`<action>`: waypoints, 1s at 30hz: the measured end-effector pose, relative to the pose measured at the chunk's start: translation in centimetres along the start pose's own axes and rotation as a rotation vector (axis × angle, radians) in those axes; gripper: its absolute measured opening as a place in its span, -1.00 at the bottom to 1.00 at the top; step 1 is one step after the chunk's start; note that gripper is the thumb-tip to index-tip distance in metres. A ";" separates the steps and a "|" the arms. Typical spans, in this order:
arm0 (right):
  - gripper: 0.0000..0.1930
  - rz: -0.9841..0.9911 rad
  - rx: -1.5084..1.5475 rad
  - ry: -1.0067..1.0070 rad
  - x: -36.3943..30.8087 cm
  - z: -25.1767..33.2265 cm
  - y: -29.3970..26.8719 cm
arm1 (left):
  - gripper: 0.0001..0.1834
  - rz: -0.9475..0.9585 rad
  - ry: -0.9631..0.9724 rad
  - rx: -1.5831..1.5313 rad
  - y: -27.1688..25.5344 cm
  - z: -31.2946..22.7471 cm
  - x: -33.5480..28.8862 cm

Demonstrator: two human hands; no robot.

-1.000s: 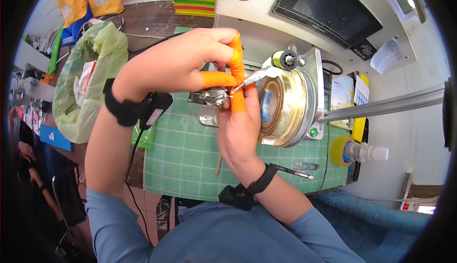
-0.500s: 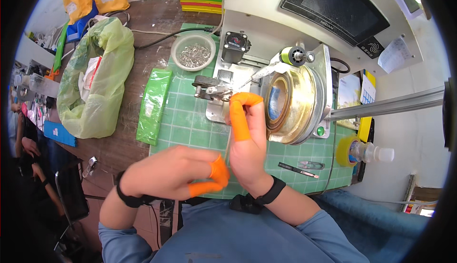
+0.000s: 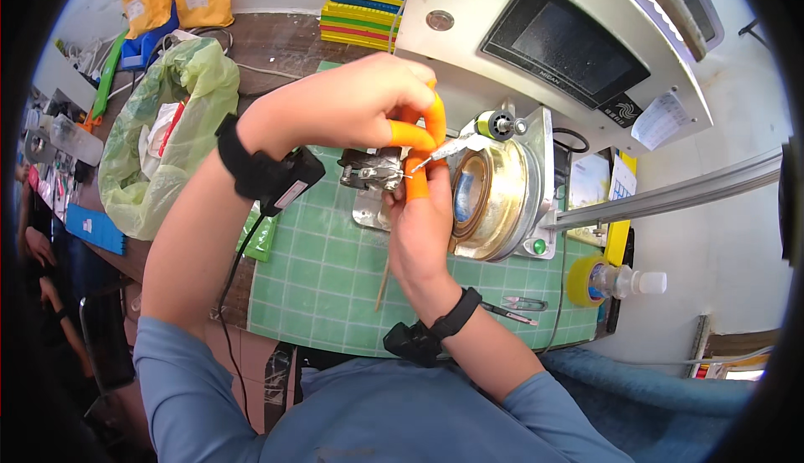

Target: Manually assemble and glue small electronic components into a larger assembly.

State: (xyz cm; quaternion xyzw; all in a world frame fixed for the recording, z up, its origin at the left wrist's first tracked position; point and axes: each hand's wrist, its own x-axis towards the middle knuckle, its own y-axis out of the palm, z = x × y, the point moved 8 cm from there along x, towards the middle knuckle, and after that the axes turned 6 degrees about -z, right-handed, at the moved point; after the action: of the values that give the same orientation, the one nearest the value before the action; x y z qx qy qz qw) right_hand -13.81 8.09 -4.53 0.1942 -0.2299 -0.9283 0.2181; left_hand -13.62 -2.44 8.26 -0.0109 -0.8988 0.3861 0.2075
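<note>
My left hand (image 3: 373, 99) reaches over the metal clamp fixture (image 3: 373, 170) of a bench machine. Its fingers, in orange finger cots, are curled and closed beside a narrow shiny strip (image 3: 448, 149) that slants down from a roller. What they grip, if anything, is hidden. My right hand (image 3: 423, 224) is closed beside the clamp's right end, thumb and forefinger together. What it pinches is too small to name. A thin tan strand (image 3: 383, 285) shows below that hand, over the green cutting mat (image 3: 327, 287). A gold-coloured reel (image 3: 486, 203) stands just right of it.
The machine's screen (image 3: 561, 40) is at the back right. Scissors-like snips (image 3: 525, 304) and a pen-like tool lie on the mat's right, near a yellow tape roll (image 3: 584, 281) and a bottle. A green plastic bag (image 3: 134, 187) and a green packet (image 3: 261, 241) are at left.
My left hand has risen from the front of the mat to the clamp, its forearm now covering the bowl of small metal parts. My right hand stays by the clamp. The view has shifted slightly.
</note>
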 end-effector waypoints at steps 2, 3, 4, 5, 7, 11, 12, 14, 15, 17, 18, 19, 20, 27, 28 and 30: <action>-0.83 0.040 -0.059 -0.040 -0.6 0.0 -0.7 | -0.86 -0.290 0.115 0.195 -2.5 -1.8 -1.3; -0.84 0.070 -0.112 -0.081 -1.0 0.1 -1.1 | -0.85 -0.356 0.017 0.259 -3.1 -3.0 -2.4; -0.85 0.127 -0.133 -0.095 -1.7 0.3 -1.5 | -0.85 -0.371 -0.002 0.311 -3.0 -4.8 -3.8; -0.85 0.135 -0.131 -0.106 -2.4 0.5 -1.8 | -0.84 -0.388 -0.020 0.365 -2.7 -6.1 -5.3; -0.85 0.141 -0.153 -0.024 -4.3 0.3 -1.6 | -0.84 -0.333 -0.159 0.394 -1.8 -8.1 -7.6; -0.89 0.145 -0.070 -0.080 -3.8 0.6 -0.9 | -0.81 -0.614 -0.157 0.323 -4.3 -9.4 -8.9; -0.91 0.136 -0.144 -0.126 -3.8 0.9 -1.1 | -0.80 -0.574 -0.200 0.396 -4.1 -8.8 -8.9; -0.86 0.168 0.015 -0.079 -5.1 1.2 -1.4 | -0.83 -0.522 -0.289 0.352 -2.9 -8.4 -9.3; -0.86 0.181 -0.055 -0.147 -6.3 2.5 -1.3 | -0.80 -0.556 -0.228 0.338 -2.4 -9.1 -9.3; -0.86 0.187 -0.027 -0.161 -7.7 3.4 -1.8 | -0.69 -0.438 -0.337 0.307 0.2 -8.1 -9.2; -0.82 0.271 -0.048 -0.176 -8.3 3.6 -2.3 | -0.67 -0.414 -0.372 0.244 1.2 -8.1 -9.2; -0.82 0.306 -0.032 -0.168 -9.0 3.4 -1.9 | -0.64 -0.400 -0.403 0.172 2.5 -7.5 -9.3; -0.80 0.294 -0.060 -0.137 -10.0 3.3 -1.5 | -0.62 -0.428 -0.392 0.115 3.3 -7.9 -10.1; -0.69 0.289 -0.166 -0.093 -9.3 1.4 -1.8 | -0.73 -0.762 -0.326 -0.205 4.4 -6.6 -11.9; -0.69 0.303 -0.161 -0.085 -9.0 1.2 -1.9 | -0.76 -0.782 -0.299 -0.232 4.1 -6.8 -11.9; -0.68 0.320 -0.156 -0.093 -8.3 0.9 -2.3 | -0.82 -0.793 -0.238 -0.296 3.9 -7.0 -11.8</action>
State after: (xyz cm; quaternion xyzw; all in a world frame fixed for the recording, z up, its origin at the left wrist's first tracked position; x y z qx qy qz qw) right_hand -8.09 14.35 -2.86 0.0944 -0.1952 -0.9048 0.3666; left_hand -0.77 2.98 5.57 0.3497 -0.8968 0.1421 0.2307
